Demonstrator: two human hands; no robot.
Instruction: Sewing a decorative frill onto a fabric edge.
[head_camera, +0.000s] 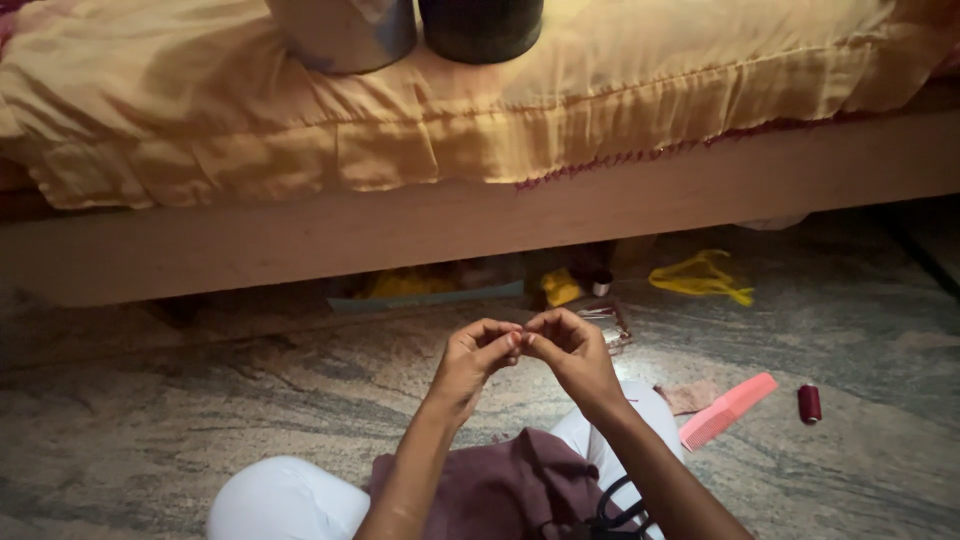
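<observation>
Head camera looks down at two hands meeting at centre frame, above the lap. The left hand (478, 352) and right hand (566, 345) touch at the fingertips, each pinched narrow on something too fine to make out, probably thread or a needle. Done well, this wants steady wrists and the pinch kept close. Both forearms rise from lower centre, elbows low. Maroon cloth (500, 488) lies on the lap; a maroon thread spool (809, 403) sits at right beside a pink comb (727, 410).
</observation>
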